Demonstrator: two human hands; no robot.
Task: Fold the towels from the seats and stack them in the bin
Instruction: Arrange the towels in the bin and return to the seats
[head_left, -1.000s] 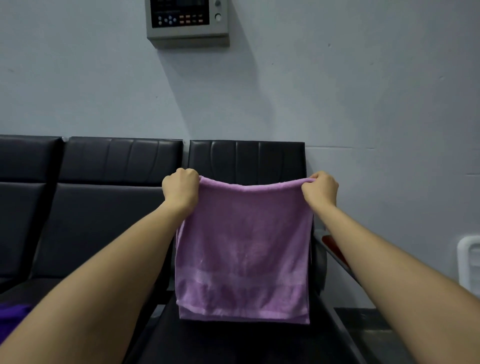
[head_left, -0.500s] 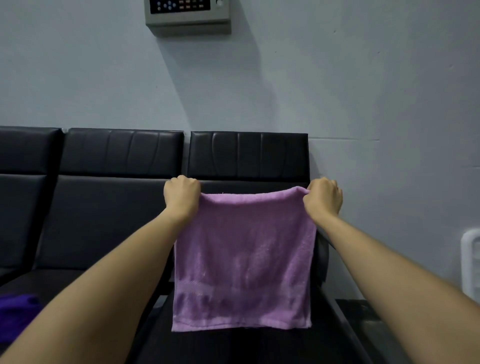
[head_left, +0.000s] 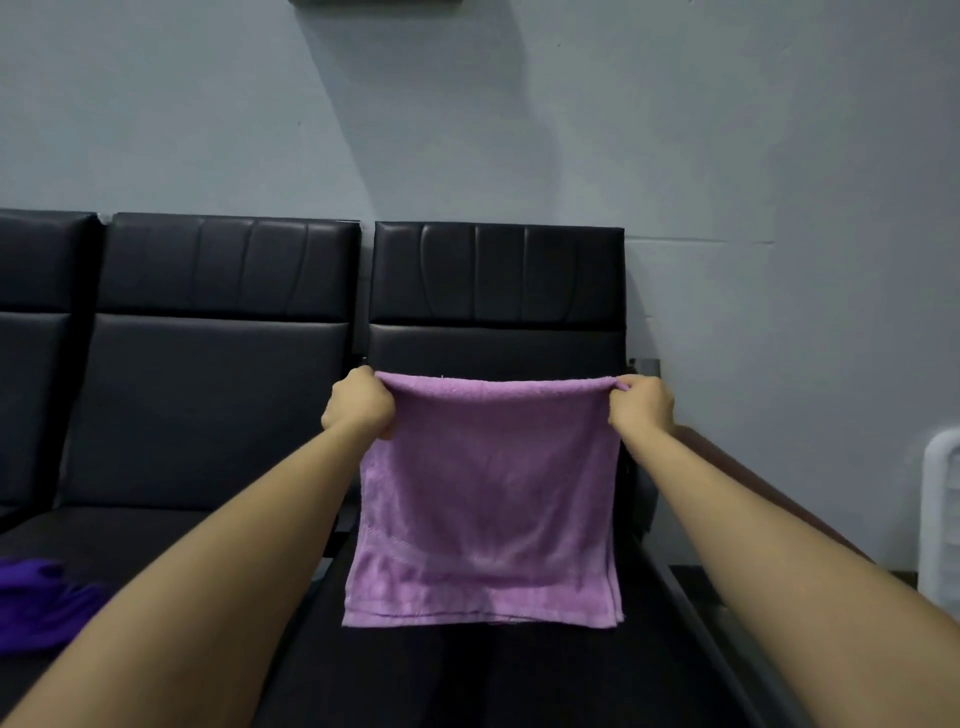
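Head | left hand, right hand grip pinched on towel top corners | towel hangs below

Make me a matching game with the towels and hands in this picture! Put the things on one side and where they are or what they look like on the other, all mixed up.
Things:
1. light purple towel
2. dark purple towel
3. left hand
4. right hand
5. white plastic thing

Places or states:
A. lies crumpled on the left seat
B. grips the towel's top right corner
C. hangs folded over the right seat
D. stands at the far right edge
E. grips the towel's top left corner

Pairs: 1-C, 2-A, 3-E, 4-B, 5-D
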